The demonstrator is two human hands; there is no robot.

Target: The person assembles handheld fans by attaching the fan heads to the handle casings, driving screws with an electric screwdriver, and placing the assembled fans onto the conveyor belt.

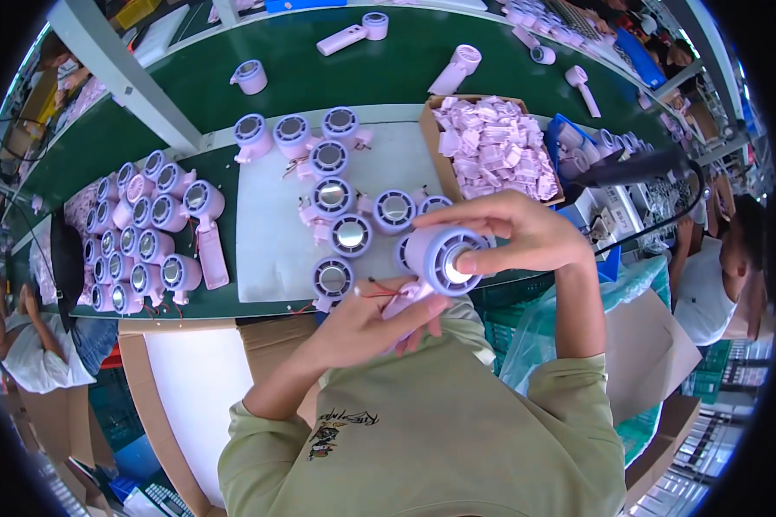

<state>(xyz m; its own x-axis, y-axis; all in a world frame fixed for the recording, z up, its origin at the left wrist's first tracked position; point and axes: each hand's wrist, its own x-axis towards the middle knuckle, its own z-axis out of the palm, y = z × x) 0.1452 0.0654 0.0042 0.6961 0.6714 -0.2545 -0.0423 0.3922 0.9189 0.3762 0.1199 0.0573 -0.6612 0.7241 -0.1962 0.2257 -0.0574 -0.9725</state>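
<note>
Close in front of my body I hold a lilac handheld fan (421, 249) in both hands, its round head tilted toward me. My right hand (526, 237) grips the head, thumb pressed on the silvery disc at its centre and fingers over the top. Below it, my left hand (375, 326) is closed around the pink neck of the same fan, where thin red wires (379, 288) stick out. Most of that neck is hidden by the fingers. Just beyond my hands, several similar fan heads (331, 197) stand on a white mat (272, 233), mirror-like discs facing up.
A cardboard box (430, 142) full of pink plastic pieces stands behind my right hand. More fan heads crowd the left bench (220, 177). Loose fans (250, 77) lie on the green conveyor (293, 82). A dark arm-like tool (634, 168) reaches in from the right; other people sit at both sides.
</note>
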